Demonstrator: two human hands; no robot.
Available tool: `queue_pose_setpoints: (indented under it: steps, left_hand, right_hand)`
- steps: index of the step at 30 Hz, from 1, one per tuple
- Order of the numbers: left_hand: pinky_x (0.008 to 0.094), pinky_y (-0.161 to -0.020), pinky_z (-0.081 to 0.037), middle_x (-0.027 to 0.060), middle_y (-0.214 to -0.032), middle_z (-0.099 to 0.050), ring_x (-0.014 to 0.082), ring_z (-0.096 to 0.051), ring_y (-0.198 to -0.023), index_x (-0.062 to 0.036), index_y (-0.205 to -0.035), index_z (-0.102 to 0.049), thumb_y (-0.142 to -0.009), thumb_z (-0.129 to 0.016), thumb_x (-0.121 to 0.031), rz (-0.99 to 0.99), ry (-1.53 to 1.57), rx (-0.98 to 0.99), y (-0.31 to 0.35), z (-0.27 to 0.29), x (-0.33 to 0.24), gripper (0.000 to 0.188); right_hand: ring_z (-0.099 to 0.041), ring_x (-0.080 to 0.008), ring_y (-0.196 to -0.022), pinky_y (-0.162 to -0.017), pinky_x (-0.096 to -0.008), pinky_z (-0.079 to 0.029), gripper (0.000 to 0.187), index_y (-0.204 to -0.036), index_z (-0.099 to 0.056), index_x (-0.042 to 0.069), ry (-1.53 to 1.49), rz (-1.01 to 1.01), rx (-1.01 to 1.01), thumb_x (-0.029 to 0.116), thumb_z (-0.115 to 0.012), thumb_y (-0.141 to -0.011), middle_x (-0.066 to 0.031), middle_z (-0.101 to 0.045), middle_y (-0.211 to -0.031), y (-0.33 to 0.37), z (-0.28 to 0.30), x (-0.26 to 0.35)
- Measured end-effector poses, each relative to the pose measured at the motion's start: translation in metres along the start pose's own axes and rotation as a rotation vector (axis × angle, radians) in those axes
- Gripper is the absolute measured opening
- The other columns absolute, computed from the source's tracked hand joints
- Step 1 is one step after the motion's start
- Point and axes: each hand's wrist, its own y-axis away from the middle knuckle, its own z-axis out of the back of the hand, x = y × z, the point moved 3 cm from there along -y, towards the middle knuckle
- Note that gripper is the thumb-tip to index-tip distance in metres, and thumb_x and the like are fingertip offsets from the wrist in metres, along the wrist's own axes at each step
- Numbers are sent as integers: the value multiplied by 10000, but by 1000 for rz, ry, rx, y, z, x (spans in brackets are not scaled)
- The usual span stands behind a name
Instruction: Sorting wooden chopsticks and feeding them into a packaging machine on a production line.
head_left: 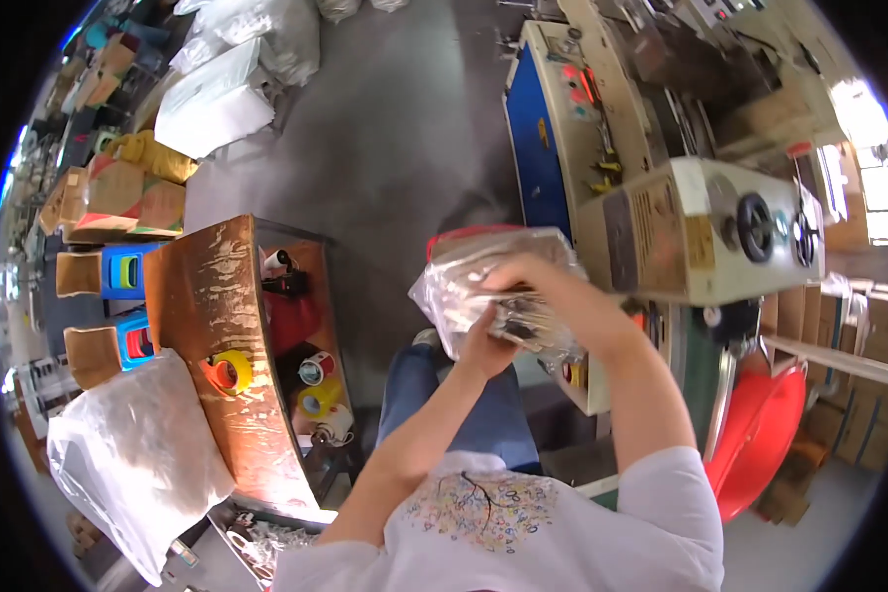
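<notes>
In front of my legs is a clear plastic bag, crinkled and shiny, with several small slim metallic-looking parts in it or on it. My left hand is closed on the bag's near side, thumb pointing up. Over the bag's far part, my right hand has its fingers bent and closed on the plastic; whether a small part is also between them is hidden. A red rim shows under the bag's far edge, and the bag covers whatever it belongs to.
To the left stands a worn wooden bench with tape rolls on top and on its shelf. At right are a cabinet with a blue door, a machine with black handwheels and a red chair. White wrapped bundles lie far left.
</notes>
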Motion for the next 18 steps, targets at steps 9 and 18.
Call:
queue_pose_setpoints:
  steps: [9, 18]
  left_hand:
    - [444, -998, -304, 138, -1235, -477, 294, -411, -1183, -66, -1291, -396, -777, -614, -456, -76, -1010, -118, -25, 66, -40, 681]
    - [437, -583, -483, 191, -673, -602, 339, -609, -655, -18, -667, -644, -774, -515, -157, -565, -2967, 439, -18, -15, 23, 218]
  right_hand:
    - [-519, -319, -1072, -939, -402, -382, 480, -1063, -576, 21, 433, 273, -937, 432, -566, -815, -171, -575, -1103, -20, -29, 16]
    - [-585, -101, -733, -674, -243, -470, 144, -980, -578, 26, -998, -305, -1824, 121, -515, -892, -54, -623, -811, 207, -265, -94]
